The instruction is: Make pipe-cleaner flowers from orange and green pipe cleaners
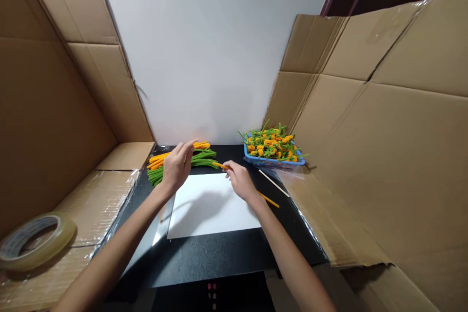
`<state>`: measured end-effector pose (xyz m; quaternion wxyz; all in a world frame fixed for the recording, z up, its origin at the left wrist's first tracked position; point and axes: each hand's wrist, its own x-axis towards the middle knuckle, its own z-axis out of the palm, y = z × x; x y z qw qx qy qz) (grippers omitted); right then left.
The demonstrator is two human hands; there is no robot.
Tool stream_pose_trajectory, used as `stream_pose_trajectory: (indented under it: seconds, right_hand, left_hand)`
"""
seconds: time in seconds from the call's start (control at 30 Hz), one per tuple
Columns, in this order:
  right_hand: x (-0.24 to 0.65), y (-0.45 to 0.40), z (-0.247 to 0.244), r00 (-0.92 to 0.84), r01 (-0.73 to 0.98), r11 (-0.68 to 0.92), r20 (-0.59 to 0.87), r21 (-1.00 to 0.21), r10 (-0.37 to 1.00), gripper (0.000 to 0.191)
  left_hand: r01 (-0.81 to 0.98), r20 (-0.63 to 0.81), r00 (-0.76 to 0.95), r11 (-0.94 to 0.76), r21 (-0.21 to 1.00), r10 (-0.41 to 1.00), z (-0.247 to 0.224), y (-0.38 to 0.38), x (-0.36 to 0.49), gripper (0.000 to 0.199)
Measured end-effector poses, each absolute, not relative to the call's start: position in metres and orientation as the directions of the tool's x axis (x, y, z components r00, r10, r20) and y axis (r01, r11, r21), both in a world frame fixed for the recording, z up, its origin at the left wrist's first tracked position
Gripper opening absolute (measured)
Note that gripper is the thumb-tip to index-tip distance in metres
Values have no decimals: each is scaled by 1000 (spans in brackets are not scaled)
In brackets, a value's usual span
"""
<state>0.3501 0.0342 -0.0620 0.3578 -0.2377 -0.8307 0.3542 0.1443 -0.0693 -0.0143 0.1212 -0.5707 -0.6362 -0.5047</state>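
My right hand [239, 179] is closed on an orange pipe cleaner [220, 165], whose free end points left above the white sheet [204, 209]. My left hand [179, 163] is raised in front of the bundles of orange stems [157, 160] and green stems [155, 175]; its fingers point right and look pressed together. Whether it holds anything is hidden. Another orange stem [269, 200] lies on the black table, partly behind my right wrist.
A blue basket [272, 161] full of orange and green pipe-cleaner pieces stands at the back right. Near it lies a thin pale stick [274, 184]. A tape roll [64, 236] rests on cardboard at the left. Cardboard walls [398, 141] flank the table [204, 263].
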Motion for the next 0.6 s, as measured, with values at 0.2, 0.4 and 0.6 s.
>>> stream_pose_trajectory:
  seconds: [0.2, 0.4, 0.6]
  right_hand:
    - [337, 31, -49, -560, 114, 717, 551, -688, 618, 27]
    - [330, 25, -81, -632, 78, 609, 433, -789, 642, 27]
    - [324, 16, -90, -577, -32, 465, 396, -885, 714, 32]
  left_hand:
    - [941, 677, -133, -123, 316, 724, -35, -72, 166, 38]
    - [883, 612, -134, -187, 431, 779, -91, -62, 177, 31]
    - [667, 544, -364, -196, 719, 756, -108, -64, 191, 23]
